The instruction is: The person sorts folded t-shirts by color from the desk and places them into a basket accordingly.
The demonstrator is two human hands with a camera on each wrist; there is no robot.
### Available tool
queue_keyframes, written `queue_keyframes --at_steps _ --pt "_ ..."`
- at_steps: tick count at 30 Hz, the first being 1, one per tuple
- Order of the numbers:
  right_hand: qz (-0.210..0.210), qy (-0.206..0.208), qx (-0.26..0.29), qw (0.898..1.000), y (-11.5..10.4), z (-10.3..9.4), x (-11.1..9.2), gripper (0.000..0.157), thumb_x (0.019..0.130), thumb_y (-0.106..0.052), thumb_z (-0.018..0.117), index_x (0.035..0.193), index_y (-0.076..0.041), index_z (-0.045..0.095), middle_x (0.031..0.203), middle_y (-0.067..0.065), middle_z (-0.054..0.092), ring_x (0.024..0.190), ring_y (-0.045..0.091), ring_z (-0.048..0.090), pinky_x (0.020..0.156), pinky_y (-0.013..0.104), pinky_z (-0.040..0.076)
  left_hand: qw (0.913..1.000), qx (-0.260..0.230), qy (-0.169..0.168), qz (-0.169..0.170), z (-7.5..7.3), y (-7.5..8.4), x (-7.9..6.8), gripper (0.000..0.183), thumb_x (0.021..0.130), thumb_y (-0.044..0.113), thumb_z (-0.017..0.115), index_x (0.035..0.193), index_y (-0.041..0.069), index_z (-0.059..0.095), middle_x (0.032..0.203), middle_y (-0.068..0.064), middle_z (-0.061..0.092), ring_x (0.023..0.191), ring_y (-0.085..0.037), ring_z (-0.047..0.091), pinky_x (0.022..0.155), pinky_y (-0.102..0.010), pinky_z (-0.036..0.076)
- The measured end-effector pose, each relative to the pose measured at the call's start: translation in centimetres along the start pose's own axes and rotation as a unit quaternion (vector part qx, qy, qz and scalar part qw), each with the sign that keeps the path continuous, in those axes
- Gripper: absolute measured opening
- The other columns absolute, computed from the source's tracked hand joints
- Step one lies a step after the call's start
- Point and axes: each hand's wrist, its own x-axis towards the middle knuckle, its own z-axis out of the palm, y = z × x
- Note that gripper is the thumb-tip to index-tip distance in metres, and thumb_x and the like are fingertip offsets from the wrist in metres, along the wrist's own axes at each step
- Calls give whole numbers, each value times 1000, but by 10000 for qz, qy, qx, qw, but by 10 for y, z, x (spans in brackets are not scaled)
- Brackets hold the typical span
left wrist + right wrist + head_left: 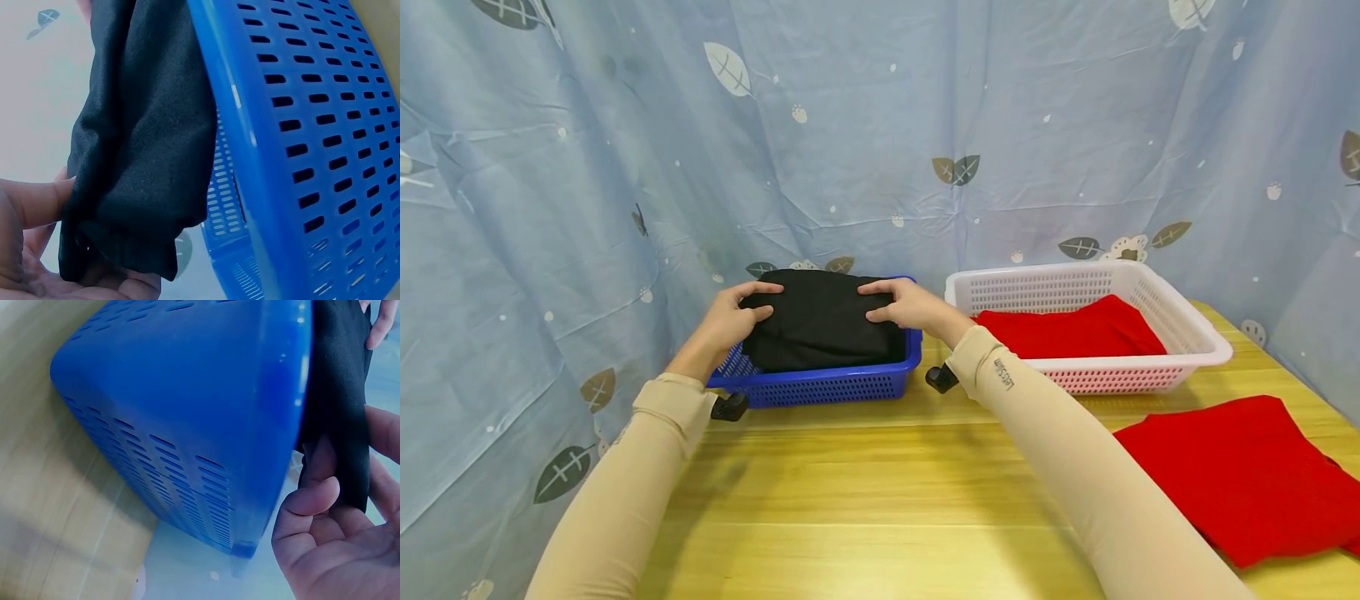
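A folded black cloth [820,321] lies over the opening of the blue basket [827,392], partly down inside its rim. My left hand [730,321] grips the cloth's left side; in the left wrist view the thumb is on one face and the fingers curl beneath the folded edge. My right hand [913,307] holds the opposite side, and the right wrist view shows its fingers [322,500] on both faces of the cloth. The garment kind cannot be made out. Most of the basket's inside is hidden by the cloth.
To the right stands a white basket [1187,325] with a red cloth [1067,329] in it. Another red cloth [1240,475] lies on the wooden table [820,500] at the right front. A blue leaf-patterned curtain [865,125] hangs behind and at the left.
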Motion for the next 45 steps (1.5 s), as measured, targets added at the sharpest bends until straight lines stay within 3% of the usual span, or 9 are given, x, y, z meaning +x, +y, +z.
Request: queue_keyframes --at_steps 5,9,13,17,26,32,45 --pt "20 183 -107 9998 1 3 2 50 95 -15 68 144 -22 57 105 2 55 67 15 40 67 26 42 9999 78 62 -52 2 -4 4 43 103 8 52 145 20 54 165 -12 25 152 -36 23 117 -54 33" --pt "31 334 -491 9982 2 4 4 49 96 -17 67 144 -17 56 130 11 60 106 23 57 93 35 50 9994 35 203 -293 3 -7 4 45 101 3 51 144 16 54 156 -20 36 142 -37 38 105 -47 39" --pt "-8 670 -558 9962 3 2 4 46 96 -17 67 140 -14 58 145 20 53 136 30 48 111 46 43 9984 -41 421 -380 1 -10 4 44 100 2 51 143 12 54 143 -22 46 128 -34 48 100 -46 44" --pt "-81 764 -350 9964 4 0 3 43 95 -16 68 137 -12 60 141 22 56 131 30 51 109 47 44 9985 -106 427 -326 -2 -9 2 41 102 7 52 143 14 55 141 -19 49 127 -33 50 97 -49 47" --pt "-68 555 -218 9982 8 -2 1 43 96 -17 67 137 -12 59 140 21 57 132 30 52 109 45 45 9995 -139 184 -212 4 -3 -2 40 103 10 54 143 16 55 144 -19 51 131 -37 50 105 -56 44" --pt "-177 432 -201 9987 3 -9 -6 43 96 -18 67 138 -13 58 140 21 58 130 31 53 110 48 44 9998 -173 86 -53 12 5 -4 41 102 12 56 143 16 55 145 -22 51 130 -37 52 104 -56 46" --pt "-252 73 -425 9988 6 -34 -33 47 97 -24 66 142 -18 54 138 18 59 130 33 54 109 52 44 9985 -186 -473 218 37 24 -14 39 104 17 56 142 21 54 142 -19 54 125 -35 58 100 -53 48"
